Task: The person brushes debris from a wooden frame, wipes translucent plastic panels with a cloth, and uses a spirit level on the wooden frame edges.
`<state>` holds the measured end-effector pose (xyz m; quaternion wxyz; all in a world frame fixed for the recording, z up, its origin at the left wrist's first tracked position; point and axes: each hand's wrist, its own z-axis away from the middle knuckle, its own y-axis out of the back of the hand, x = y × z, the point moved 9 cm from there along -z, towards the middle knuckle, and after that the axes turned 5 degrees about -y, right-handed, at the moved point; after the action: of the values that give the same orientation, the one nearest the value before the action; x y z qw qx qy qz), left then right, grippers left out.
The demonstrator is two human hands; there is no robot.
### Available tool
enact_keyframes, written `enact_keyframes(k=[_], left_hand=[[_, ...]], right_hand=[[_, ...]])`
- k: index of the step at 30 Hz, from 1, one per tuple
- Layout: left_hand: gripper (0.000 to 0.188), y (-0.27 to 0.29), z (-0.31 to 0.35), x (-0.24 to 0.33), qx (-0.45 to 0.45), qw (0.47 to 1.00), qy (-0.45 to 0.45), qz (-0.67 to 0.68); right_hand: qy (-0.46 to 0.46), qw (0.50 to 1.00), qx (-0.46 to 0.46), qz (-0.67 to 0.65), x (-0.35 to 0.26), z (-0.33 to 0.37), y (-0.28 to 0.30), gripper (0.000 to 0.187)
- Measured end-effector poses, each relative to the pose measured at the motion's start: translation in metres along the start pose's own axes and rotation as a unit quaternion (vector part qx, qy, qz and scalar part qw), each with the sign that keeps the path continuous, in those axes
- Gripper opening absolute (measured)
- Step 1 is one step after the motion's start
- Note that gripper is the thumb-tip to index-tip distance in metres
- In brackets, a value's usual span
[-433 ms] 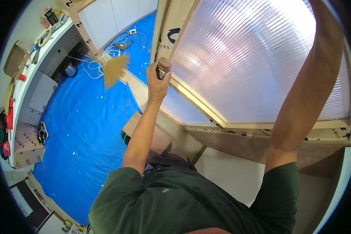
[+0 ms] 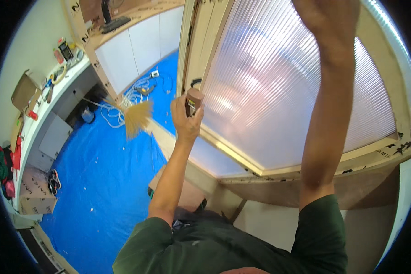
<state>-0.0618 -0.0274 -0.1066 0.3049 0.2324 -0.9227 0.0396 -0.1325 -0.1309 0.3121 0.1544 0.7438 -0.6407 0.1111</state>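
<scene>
Left hand [image 2: 185,118] has its fingers wrapped and clamped on a brown cylinder [image 2: 194,101], just in front of the left edge of the panel [image 2: 260,91]; can't tell if cylinder and frame [image 2: 231,151] touch. Right hand [image 2: 326,17] is raised over the panel's upper part, fingers cut off by the top edge, so can't tell whether they're apart, together or gripping. My read on the step: hand work at the panel, right arm at full reach, left keeping the cylinder ready by the frame. Next move, as I judge it, calls for a steady right hand up top and a firm left grip, with the cylinder kept from knocking the panel face. Materials: panel is translucent, finely ribbed sheet, likely plastic, with bright glare streaks across the ribs. Frame is pale, straight-edged timber, dark printed marks along the lower part; fisheye bends it near the rim. Cylinder has a flat round end, matte brown, dark label on its side; bottle or tool, not clear. Below the panel, a smooth brown board [image 2: 329,189]. Floor carries a creased blue sheet [image 2: 100,182] with pale specks. Beyond the left hand, a broom [image 2: 138,119] with a flared straw head, by loose white cable [image 2: 131,98]. Far left, a white counter [image 2: 43,109] with small clutter, cardboard box [image 2: 36,189] underneath.
</scene>
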Motion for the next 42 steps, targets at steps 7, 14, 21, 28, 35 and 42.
enact_keyframes(k=[7,14,21,28,35,42], left_hand=[[0.057,0.006,-0.066,0.055,0.061,0.995,-0.075,-0.038],[0.055,0.010,-0.120,0.089,0.073,0.995,-0.074,-0.005],[0.052,0.015,-0.155,0.116,0.082,0.992,-0.101,0.003],[0.050,0.022,-0.191,0.146,0.101,0.987,-0.123,-0.020],[0.055,0.015,-0.239,0.173,0.092,0.985,-0.146,0.003],[0.056,0.032,-0.273,0.188,0.086,0.975,-0.205,0.017]], right_hand=[[-0.066,0.996,-0.024,-0.057,-0.003,-0.010,0.019,0.027],[-0.126,0.985,-0.078,-0.090,0.002,-0.014,0.024,0.028],[-0.130,0.983,-0.073,-0.106,0.020,-0.005,0.012,0.040],[-0.165,0.971,-0.122,-0.121,0.022,-0.009,0.013,0.041],[-0.188,0.964,-0.144,-0.125,0.031,-0.006,0.016,0.043],[-0.187,0.955,-0.155,-0.172,0.024,-0.013,0.018,0.044]])
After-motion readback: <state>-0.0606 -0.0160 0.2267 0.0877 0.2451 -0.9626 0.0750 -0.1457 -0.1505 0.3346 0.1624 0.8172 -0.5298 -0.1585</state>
